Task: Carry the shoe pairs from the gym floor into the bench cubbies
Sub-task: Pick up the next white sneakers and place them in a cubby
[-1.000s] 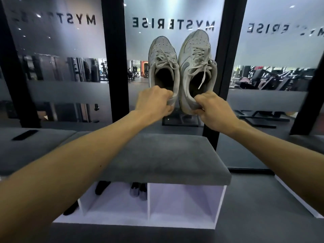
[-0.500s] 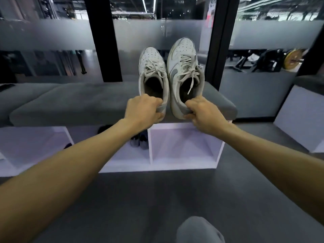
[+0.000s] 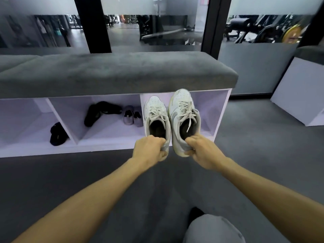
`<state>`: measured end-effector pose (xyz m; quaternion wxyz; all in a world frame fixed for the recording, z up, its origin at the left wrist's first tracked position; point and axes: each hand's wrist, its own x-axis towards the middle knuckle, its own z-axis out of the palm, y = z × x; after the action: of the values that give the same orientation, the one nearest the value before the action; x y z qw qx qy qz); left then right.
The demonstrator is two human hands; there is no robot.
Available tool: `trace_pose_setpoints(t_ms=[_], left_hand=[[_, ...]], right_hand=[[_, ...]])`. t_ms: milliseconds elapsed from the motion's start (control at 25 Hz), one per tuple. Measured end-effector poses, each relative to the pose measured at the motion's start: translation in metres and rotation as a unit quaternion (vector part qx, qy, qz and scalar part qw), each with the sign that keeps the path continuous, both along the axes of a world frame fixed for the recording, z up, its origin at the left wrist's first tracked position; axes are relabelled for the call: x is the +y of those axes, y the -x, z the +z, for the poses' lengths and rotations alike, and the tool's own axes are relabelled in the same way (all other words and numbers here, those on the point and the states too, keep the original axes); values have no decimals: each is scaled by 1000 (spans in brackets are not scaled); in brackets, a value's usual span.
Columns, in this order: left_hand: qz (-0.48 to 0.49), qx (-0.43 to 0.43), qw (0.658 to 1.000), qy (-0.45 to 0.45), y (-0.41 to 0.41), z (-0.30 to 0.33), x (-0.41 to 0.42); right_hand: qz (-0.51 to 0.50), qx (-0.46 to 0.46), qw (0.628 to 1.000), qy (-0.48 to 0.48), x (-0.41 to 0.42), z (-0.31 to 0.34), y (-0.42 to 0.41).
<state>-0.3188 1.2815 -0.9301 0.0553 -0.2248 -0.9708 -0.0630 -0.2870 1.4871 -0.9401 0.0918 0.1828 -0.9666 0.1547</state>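
I hold a pair of white lace-up sneakers side by side, toes pointing away from me. My left hand [image 3: 150,148] grips the heel of the left white sneaker [image 3: 156,115]. My right hand [image 3: 203,149] grips the heel of the right white sneaker [image 3: 183,113]. Both shoes hang in front of the mouth of the rightmost cubby [image 3: 213,111] of the white bench [image 3: 105,148], which has a grey cushion top [image 3: 112,72]. That cubby shows nothing else inside.
The middle cubby holds a black pair [image 3: 100,112] and a small grey pair [image 3: 132,116]. A black shoe [image 3: 57,134] lies in the left cubby. A second white bench [image 3: 301,92] stands at the right. Glass wall with black posts behind. My grey-trousered knee [image 3: 210,228] shows below.
The sneakers have come down from above the cushion to the level of the rightmost cubby opening. My view has dropped lower and closer to the bench.
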Motion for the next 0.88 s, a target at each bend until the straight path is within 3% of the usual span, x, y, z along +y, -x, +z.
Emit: trace_pose_setpoints(t_ms=[360, 880], left_hand=[[30, -90, 995, 30, 120, -82, 30], [97, -92, 990, 43, 359, -183, 68]], right_hand=[[-38, -117, 992, -5, 22, -84, 126], [-88, -129, 988, 3, 29, -202, 377]])
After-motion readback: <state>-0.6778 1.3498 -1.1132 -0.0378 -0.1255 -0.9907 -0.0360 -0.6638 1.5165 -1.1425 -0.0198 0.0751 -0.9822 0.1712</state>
